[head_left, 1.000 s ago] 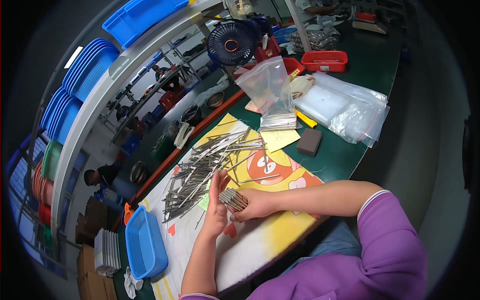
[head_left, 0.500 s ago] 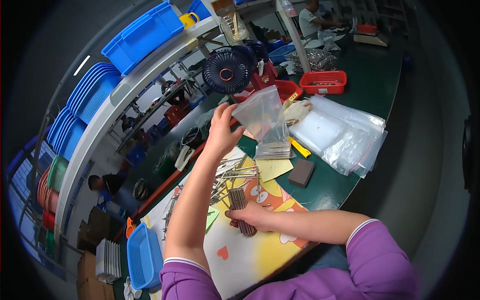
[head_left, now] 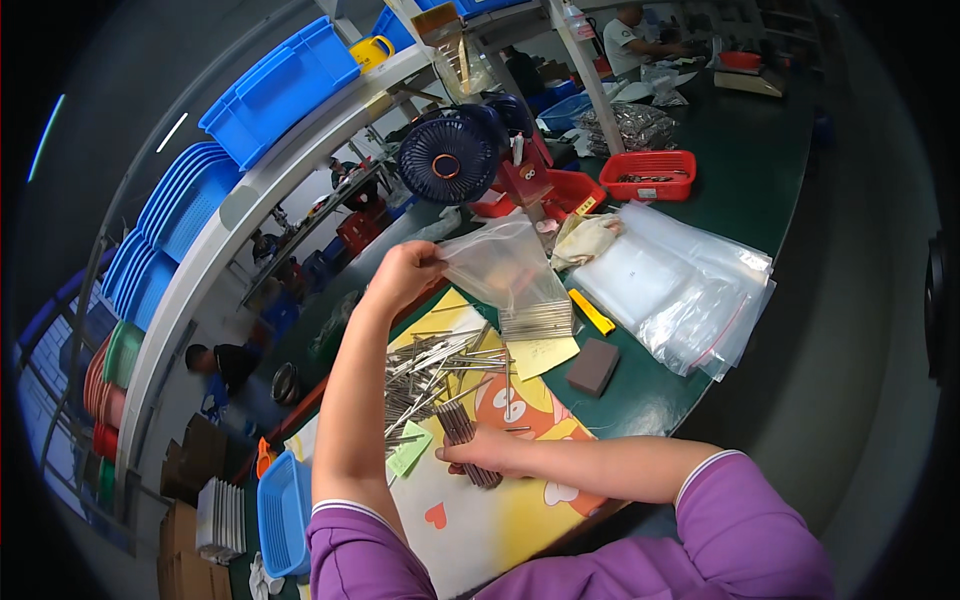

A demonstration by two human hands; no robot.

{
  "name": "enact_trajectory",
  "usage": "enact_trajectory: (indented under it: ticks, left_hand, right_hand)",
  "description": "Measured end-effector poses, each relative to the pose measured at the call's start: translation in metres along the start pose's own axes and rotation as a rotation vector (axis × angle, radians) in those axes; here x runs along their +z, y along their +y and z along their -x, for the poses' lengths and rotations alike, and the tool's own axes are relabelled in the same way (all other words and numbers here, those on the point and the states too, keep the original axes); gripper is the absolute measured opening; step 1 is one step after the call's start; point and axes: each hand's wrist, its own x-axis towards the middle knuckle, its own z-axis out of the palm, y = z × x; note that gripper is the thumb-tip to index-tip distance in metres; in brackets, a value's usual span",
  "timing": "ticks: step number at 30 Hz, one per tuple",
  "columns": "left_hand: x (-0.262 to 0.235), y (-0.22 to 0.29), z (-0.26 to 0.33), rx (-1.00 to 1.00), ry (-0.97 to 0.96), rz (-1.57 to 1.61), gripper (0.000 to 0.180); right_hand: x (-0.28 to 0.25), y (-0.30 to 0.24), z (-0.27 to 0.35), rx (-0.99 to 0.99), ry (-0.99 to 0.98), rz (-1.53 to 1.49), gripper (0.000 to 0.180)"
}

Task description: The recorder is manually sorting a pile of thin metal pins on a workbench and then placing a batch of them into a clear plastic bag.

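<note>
A clear zip bag (head_left: 500, 262) stands on the far part of the mat, with a row of metal rods (head_left: 537, 322) at its bottom. My left hand (head_left: 408, 272) pinches the left edge of the bag's mouth. Held upright in my right hand (head_left: 490, 450) is a bundle of metal rods (head_left: 458, 425), its lower end near the mat. Many loose metal rods (head_left: 425, 375) lie in a jumble between my two arms. A light green note (head_left: 408, 449) lies beside the bundle, and a yellow note (head_left: 543, 353) is just in front of the bag.
Right of the bag are a yellow cutter (head_left: 592, 312), a dark brown block (head_left: 593, 367) and flat clear bags (head_left: 655, 280). Red trays (head_left: 650, 175) and a fan (head_left: 448, 160) stand farther back. A blue basket (head_left: 283, 515) sits at left. A co-worker (head_left: 628, 45) sits far off.
My left hand has come down and closed on the bag's edge, pulling the mouth left. My right hand still grips its bundle. The whole view has shifted slightly.
</note>
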Motion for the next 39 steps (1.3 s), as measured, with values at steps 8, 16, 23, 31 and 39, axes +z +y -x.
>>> enact_trajectory:
  ticks: [8,16,23,31,39]
  left_hand:
    - [-0.001,0.04,0.083,0.19,0.066,-0.024,0.015]
    - [0.016,0.044,0.096,-0.048,0.202,0.107,0.027]
    - [0.027,0.028,0.093,-0.05,0.147,0.461,0.045]
    - [0.064,0.0,0.099,-0.076,0.281,0.887,0.037]
    - [0.071,0.0,0.099,0.081,0.4,0.561,0.047]
  right_hand:
    - [-0.003,-0.009,0.006,0.004,0.012,0.071,0.024]
    - [-0.002,-0.004,0.007,0.034,0.059,0.078,0.024]
    - [-0.001,-0.011,0.012,-0.02,0.027,0.084,0.022]
    - [-0.036,-0.045,0.019,-0.346,0.003,-0.423,0.016]
    - [-0.041,-0.048,0.02,-0.386,-0.015,-0.376,0.018]
